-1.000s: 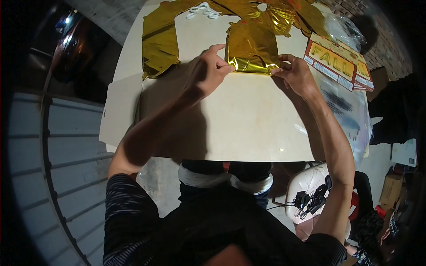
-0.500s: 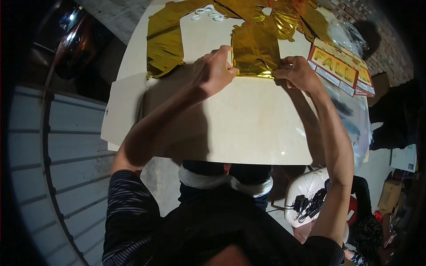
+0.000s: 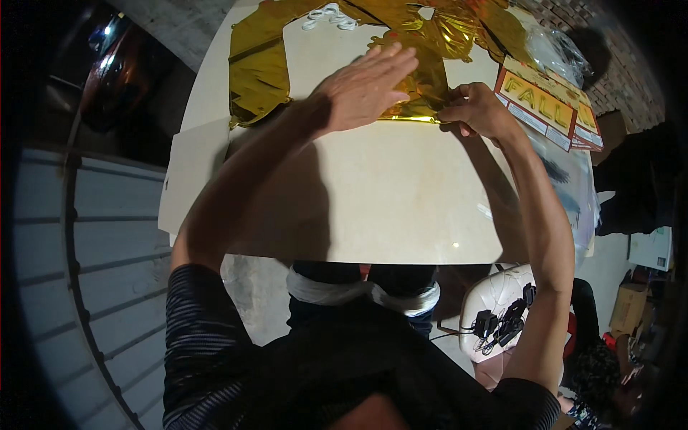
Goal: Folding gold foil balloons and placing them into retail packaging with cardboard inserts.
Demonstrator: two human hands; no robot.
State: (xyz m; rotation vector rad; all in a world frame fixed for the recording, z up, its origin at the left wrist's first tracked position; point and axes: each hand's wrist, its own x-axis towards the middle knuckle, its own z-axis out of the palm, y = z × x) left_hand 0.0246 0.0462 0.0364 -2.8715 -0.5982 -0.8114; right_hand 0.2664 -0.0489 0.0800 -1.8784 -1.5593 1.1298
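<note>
"As the left hand [image 3: 364,87] spreads across the gold foil piece [image 3: 430,74], what do its fingers have hold of?"

"Nothing that I can see. They reach out nearly straight, lightly parted, palm down, with the thumb off to one side. Whether the palm presses or only skims, I can't tell."

"And the right hand [image 3: 479,109]?"

"Its thumb and fingers come together at the foil's near right corner, seemingly pinching the edge. The piece lies ahead of the person, toward the far part of the desk [image 3: 394,193]."

"Which step would you call that?"

"Smoothing, I'd judge: one palm flattens while the other hand anchors the corner. The next move calls for light, even pressure and a steady pinch, since thin foil probably creases easily."

"What about the surface and the room?"

"Leftmost are grey ribbed panels [image 3: 43,258]. On the pale desk a gold foil strip [image 3: 258,75] comes first, then bundled white cord [image 3: 331,17] near the far edge. Nearer the person, right of centre, a chair [image 3: 474,297] bears black adapters [image 3: 487,322]. Orange printed packets [image 3: 534,100] lie past the right hand, a crumpled clear bag [image 3: 552,54] just beyond them, then a brick wall [image 3: 616,50] and a brown carton [image 3: 628,307]."
</note>
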